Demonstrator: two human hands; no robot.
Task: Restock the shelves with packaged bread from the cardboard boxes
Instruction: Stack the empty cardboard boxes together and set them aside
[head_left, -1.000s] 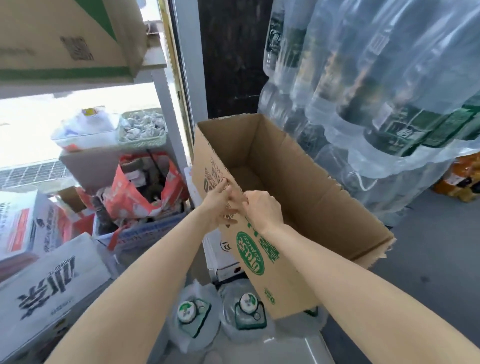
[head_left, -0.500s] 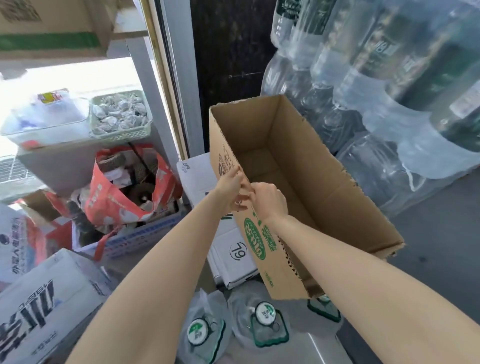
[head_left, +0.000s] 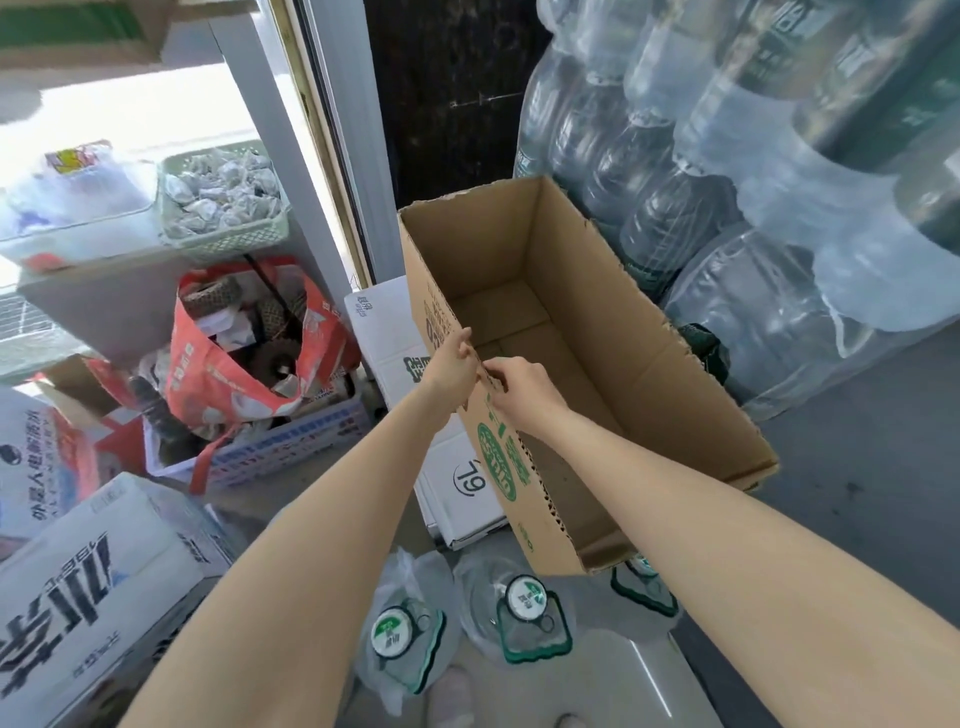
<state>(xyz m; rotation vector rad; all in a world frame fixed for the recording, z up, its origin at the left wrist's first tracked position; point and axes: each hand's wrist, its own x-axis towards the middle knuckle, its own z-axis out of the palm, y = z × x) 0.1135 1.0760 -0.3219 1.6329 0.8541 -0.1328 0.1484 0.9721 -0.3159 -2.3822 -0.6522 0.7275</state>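
The box (head_left: 566, 332) has come down a bit since a moment ago, and it sits nearer the white carton (head_left: 410, 374) beside it now. Both hands have stayed on the same long edge the whole time.

The left hand (head_left: 451, 364) is on the outside of that edge. The right hand (head_left: 522, 387) is just beside it, almost touching it. The right fingers (head_left: 496, 371) are bent over the rim and pinch the thin wall. The left fingers (head_left: 465, 340) lie along the wall and look closed on the rim too, but their tips are hard to see. So the edge of the box runs right between the two hands.

The person probably holds it this way because the box is light. No bread shows inside it, only the brown bottom. One thin wall is enough to carry and steer an empty box. It tips a little and rests on or just over the water jugs (head_left: 527, 613) below it.

It looks like this box is done, and the person is putting it out of the way. The packs of bottles (head_left: 727, 218) stand right behind the box. No bread and no shop shelf can be seen from here.
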